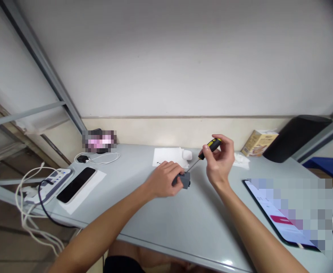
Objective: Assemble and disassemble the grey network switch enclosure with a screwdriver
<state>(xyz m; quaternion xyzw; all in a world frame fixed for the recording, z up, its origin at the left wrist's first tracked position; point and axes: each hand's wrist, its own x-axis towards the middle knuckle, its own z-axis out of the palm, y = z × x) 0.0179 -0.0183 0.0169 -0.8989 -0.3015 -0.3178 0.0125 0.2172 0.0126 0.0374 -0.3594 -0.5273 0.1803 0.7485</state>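
Head view: two bare hands at work over a grey table (189, 227). The screwdriver (210, 149), with its black-and-yellow handle, is tilted; its long axis slants from the handle at upper right to the thin metal shaft at lower left, the tip pointing down and leftward at the far upper side of a small dark grey block (186, 181). Contact of the tip with the block cannot be told at this size. The right hand (219, 161) grips the handle between thumb and fingers, raised above the table, right of the block. The left hand (164, 180) is closed about the block's left part, fingers over the top and thumb on the near side, so the block's own long axis cannot be read; its exposed part projects to the right, between the two hands. Just beyond the left hand lies white paper (166, 153) bearing small black pieces (158, 163); a rounded white object (187, 154) sits at its right edge.
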